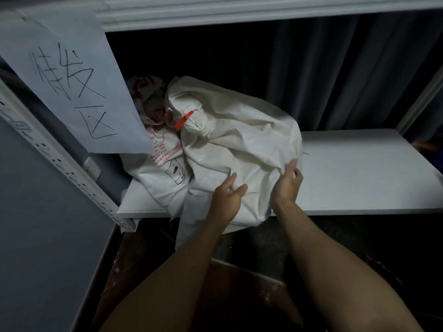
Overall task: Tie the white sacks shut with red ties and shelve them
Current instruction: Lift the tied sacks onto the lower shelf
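A white cloth sack [239,140] lies on the white shelf board [354,168], its neck cinched by a red tie [183,119]. Part of the sack hangs over the shelf's front edge. My left hand [227,200] rests against the sack's near side with fingers spread, holding nothing. My right hand [287,183] touches the sack's right fold with loosely curled fingers; no cloth is clearly pinched. Behind and under it lies a printed white sack [163,168] with red lettering.
A paper sign [72,87] with handwritten characters hangs at the left, over a perforated shelf upright [72,176]. A dark curtain [335,75] backs the shelf. The upper shelf's edge [239,13] runs overhead. Dark floor lies below.
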